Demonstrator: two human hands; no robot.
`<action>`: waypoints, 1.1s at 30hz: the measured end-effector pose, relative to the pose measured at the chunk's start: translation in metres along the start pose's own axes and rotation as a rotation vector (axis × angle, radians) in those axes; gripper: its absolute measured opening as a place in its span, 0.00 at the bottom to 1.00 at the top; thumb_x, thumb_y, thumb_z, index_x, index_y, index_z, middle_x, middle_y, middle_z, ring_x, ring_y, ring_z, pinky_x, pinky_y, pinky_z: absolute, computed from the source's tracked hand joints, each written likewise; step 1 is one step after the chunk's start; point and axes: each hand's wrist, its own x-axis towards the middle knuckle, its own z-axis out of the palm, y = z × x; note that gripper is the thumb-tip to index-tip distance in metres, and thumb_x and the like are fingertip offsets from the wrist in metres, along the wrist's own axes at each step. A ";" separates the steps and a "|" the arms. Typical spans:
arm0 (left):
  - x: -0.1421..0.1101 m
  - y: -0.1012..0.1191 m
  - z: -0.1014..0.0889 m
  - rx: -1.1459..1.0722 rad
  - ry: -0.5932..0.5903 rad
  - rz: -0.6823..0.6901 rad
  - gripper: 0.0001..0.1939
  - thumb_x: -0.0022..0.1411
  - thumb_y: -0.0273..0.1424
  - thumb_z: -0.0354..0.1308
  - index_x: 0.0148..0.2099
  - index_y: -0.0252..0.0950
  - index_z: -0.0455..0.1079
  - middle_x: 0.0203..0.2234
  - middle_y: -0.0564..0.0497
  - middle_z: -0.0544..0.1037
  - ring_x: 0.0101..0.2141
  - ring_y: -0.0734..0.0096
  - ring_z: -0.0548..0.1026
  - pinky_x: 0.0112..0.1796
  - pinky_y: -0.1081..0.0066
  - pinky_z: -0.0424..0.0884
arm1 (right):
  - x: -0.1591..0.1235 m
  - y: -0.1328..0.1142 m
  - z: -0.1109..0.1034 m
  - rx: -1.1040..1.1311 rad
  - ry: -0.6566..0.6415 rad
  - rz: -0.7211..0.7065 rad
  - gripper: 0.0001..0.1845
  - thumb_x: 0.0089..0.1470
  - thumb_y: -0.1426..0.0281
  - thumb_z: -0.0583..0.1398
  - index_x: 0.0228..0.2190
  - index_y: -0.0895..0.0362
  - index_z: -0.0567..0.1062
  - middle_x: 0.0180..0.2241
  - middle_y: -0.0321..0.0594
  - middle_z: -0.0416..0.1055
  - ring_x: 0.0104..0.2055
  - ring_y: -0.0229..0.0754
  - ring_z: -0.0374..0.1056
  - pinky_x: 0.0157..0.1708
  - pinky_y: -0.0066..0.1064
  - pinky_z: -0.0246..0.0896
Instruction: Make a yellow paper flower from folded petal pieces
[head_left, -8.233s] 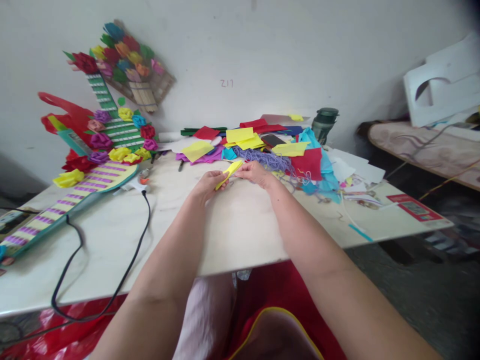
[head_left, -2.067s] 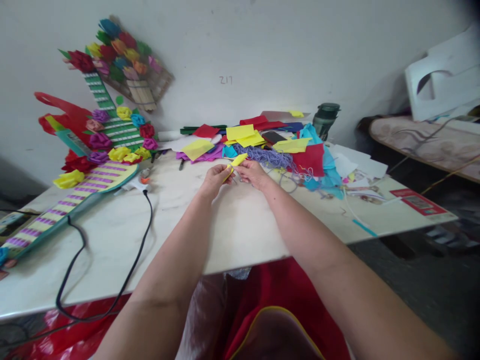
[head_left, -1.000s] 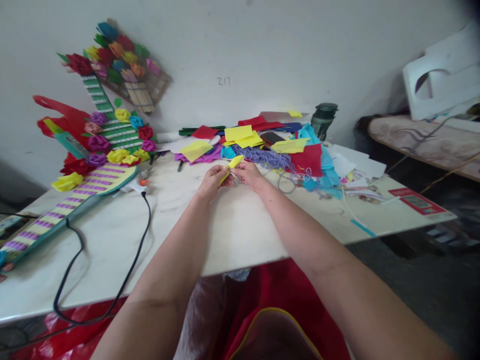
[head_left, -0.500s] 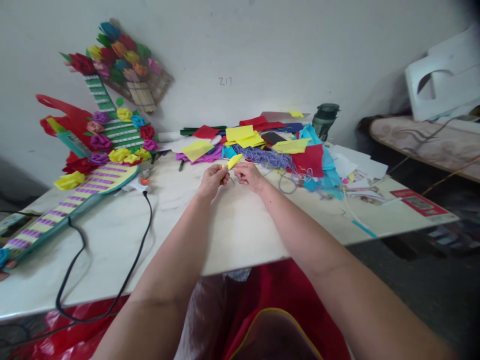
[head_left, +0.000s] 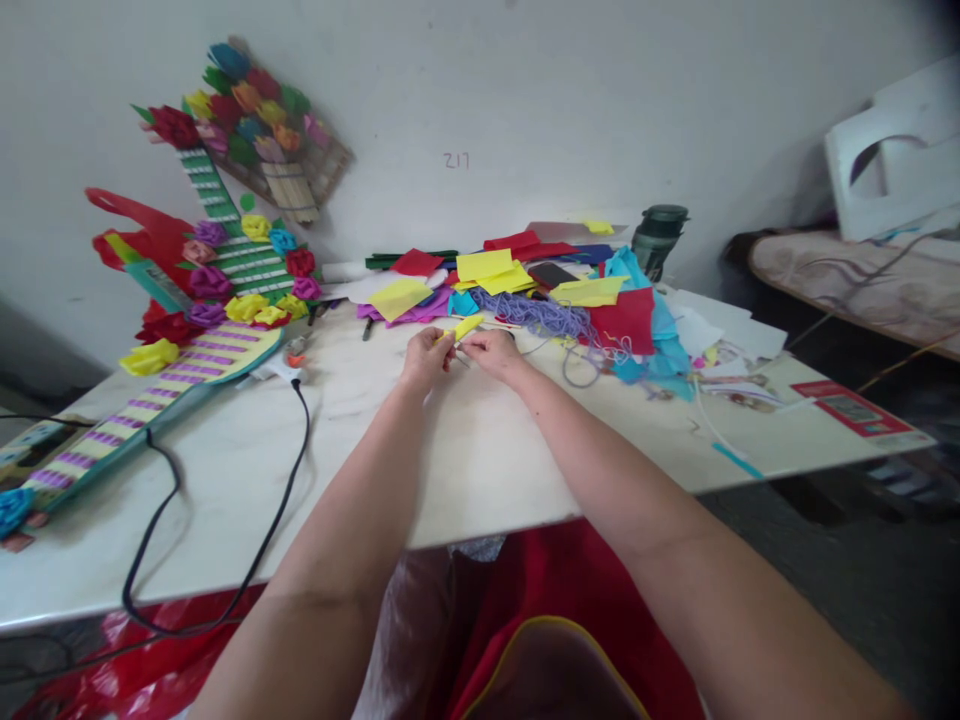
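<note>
My left hand [head_left: 427, 358] is closed around a folded strip of yellow paper [head_left: 469, 325], which sticks up past the fingertips towards the right. Close beside it, my right hand [head_left: 489, 352] pinches its fingers together at the lower part of the strip. What those fingers hold is too small to make out. A thin dark tip shows just below, between the two hands. Behind the right hand a small dark object [head_left: 512, 335] is partly visible. Both hands are above the white table [head_left: 480, 460], short of the heap of coloured paper.
Yellow sheets [head_left: 484, 265], red paper [head_left: 626, 320] and tangled purple yarn [head_left: 536, 312] lie at the back. A dark bottle [head_left: 656, 245] stands behind them. Left are a flower-decorated striped board [head_left: 165, 385] and a power strip [head_left: 277, 368] with a black cable [head_left: 289, 490].
My right fingers have shifted slightly left and down along the yellow paper strip, and the small dark object now shows behind that hand. The whole view has moved a little. My left hand keeps its hold.
</note>
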 end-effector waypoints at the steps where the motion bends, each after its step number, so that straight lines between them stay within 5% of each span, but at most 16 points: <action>1: 0.001 -0.001 0.000 0.033 0.012 -0.001 0.11 0.53 0.33 0.59 0.25 0.34 0.61 0.13 0.57 0.66 0.13 0.83 0.60 0.16 0.78 0.56 | 0.000 0.000 0.000 -0.023 -0.003 -0.008 0.11 0.50 0.69 0.56 0.23 0.57 0.78 0.21 0.36 0.69 0.27 0.36 0.59 0.28 0.27 0.48; 9: 0.003 0.001 -0.003 0.328 0.051 -0.006 0.09 0.50 0.29 0.58 0.22 0.35 0.63 0.10 0.57 0.66 0.11 0.80 0.59 0.16 0.77 0.55 | -0.004 -0.012 -0.009 -0.357 -0.066 -0.062 0.13 0.53 0.67 0.55 0.29 0.56 0.79 0.28 0.42 0.75 0.31 0.41 0.64 0.29 0.30 0.47; 16: -0.004 0.010 -0.001 0.383 -0.150 -0.063 0.11 0.48 0.29 0.61 0.18 0.34 0.64 0.09 0.55 0.66 0.10 0.80 0.60 0.15 0.77 0.53 | -0.001 -0.011 -0.022 -0.432 -0.061 -0.142 0.11 0.54 0.68 0.56 0.33 0.57 0.79 0.36 0.43 0.75 0.36 0.42 0.65 0.33 0.31 0.49; 23: -0.008 0.007 -0.008 0.239 -0.389 -0.112 0.13 0.51 0.35 0.61 0.22 0.33 0.66 0.14 0.52 0.68 0.13 0.81 0.62 0.16 0.77 0.56 | 0.006 0.003 -0.028 -0.186 -0.074 -0.138 0.07 0.48 0.69 0.61 0.25 0.58 0.78 0.29 0.40 0.72 0.34 0.39 0.63 0.32 0.29 0.50; 33: -0.011 0.008 -0.010 0.056 -0.451 -0.215 0.15 0.50 0.38 0.64 0.24 0.33 0.64 0.15 0.53 0.68 0.14 0.82 0.62 0.16 0.79 0.53 | 0.006 0.012 -0.029 0.259 -0.037 0.049 0.08 0.41 0.67 0.62 0.19 0.60 0.75 0.19 0.33 0.66 0.25 0.34 0.59 0.28 0.27 0.51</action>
